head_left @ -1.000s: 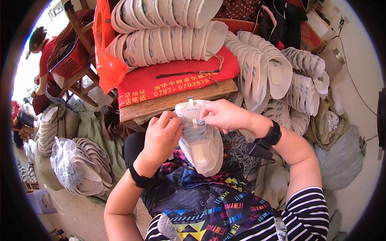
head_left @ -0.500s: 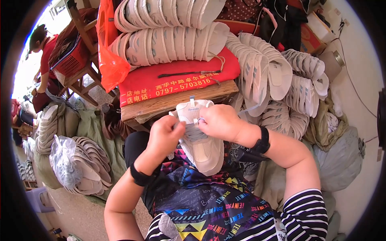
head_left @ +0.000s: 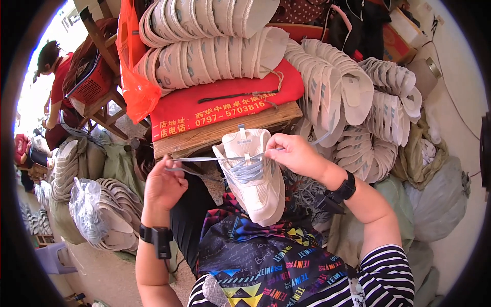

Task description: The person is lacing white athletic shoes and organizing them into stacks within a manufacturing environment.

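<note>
A whitish shoe upper [head_left: 255,192] rests in my lap, toe toward me, with grey lacing across its front. A flat light-grey shoelace [head_left: 202,159] runs stretched across the tongue [head_left: 241,146], passing by its small loop. My left hand [head_left: 164,185], out to the left of the upper, is closed on the lace, and a loose length trails from it. My right hand [head_left: 291,153] pinches the lace at the right side of the opening; more lace extends to the right behind that hand.
Ahead stands a wooden bench [head_left: 225,132] under a red cloth [head_left: 215,100], with stacked shoe uppers [head_left: 215,56] on top. More nested uppers [head_left: 327,87] lie to the right. An orange-red plastic bag [head_left: 138,92] hangs at left. Far left, another person [head_left: 59,77] sits in red.
My left hand has moved left and down from the upper, drawing the lace out straight. My right hand has shifted slightly right, and the upper's opening shows more fully.
</note>
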Motion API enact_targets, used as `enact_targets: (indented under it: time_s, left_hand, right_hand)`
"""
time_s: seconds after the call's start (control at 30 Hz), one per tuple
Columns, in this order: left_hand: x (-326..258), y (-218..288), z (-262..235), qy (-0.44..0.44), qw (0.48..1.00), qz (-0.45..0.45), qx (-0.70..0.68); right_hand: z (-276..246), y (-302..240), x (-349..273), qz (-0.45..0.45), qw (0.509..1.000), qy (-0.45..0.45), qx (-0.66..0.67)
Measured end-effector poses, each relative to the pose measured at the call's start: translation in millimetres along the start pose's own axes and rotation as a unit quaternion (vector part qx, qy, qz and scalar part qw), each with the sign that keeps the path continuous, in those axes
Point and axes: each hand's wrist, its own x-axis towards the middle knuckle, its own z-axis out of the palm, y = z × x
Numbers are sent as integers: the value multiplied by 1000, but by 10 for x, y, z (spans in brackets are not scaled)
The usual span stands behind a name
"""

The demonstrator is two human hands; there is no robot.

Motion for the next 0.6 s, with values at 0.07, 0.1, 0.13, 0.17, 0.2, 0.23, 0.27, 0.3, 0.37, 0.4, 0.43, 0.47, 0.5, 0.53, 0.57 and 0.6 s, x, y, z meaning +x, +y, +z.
enact_targets:
  time_s: [0.07, 0.1, 0.13, 0.17, 0.2, 0.23, 0.27, 0.3, 0.37, 0.4, 0.43, 0.47, 0.5, 0.53, 0.57, 0.6]
  left_hand:
    - [-61, 151, -121, 43, 995, -3, -93]
    - [-89, 220, -128, 66, 992, 28, -104]
    - [-142, 301, -159, 90, 987, 62, -115]
    - [-203, 392, -243, 79, 988, 72, -114]
    - [-280, 520, -383, 68, 988, 81, -112]
    - [-282, 694, -793, 62, 987, 91, -114]
    - [-314, 749, -829, 137, 973, 136, -125]
    - [-417, 866, -1063, 164, 965, 159, -132]
    - [-515, 979, -1293, 194, 955, 176, -138]
    - [-563, 1001, -1298, 233, 942, 191, -148]
    - [-581, 1027, -1296, 269, 928, 204, -157]
    - [-561, 1065, -1335, 268, 929, 203, -156]
    - [-524, 1120, -1404, 268, 901, 251, -233]
    - [-491, 1187, -1498, 266, 864, 296, -309]
    - [-528, 1250, -1689, 245, 860, 336, -296]
    - [-602, 1348, -1931, 246, 859, 337, -296]
  right_hand:
    - [-76, -18, -33, 11, 999, 12, -42]
    - [-130, -5, -58, 24, 996, 28, -85]
    - [-179, 28, -97, 23, 996, 26, -83]
    - [-229, 64, -144, -56, 979, 66, -185]
    - [-284, 96, -189, -134, 944, 106, -284]
    - [-340, 30, -248, -161, 911, 122, -360]
    - [-434, 90, -287, -188, 873, 159, -421]
    - [-486, 122, -352, -152, 875, 169, -427]
    - [-513, 97, -386, -111, 877, 178, -432]
    - [-516, -9, -385, 60, 944, 176, -272]
    - [-524, -74, -398, 227, 955, 166, -97]
    - [-519, 6, -404, 228, 954, 168, -97]
    - [-511, 152, -406, 152, 958, 227, 90]
    - [-517, 231, -415, 68, 919, 276, 273]
    - [-559, 189, -410, 40, 886, 321, 332]
    - [-652, 206, -413, 40, 886, 320, 333]
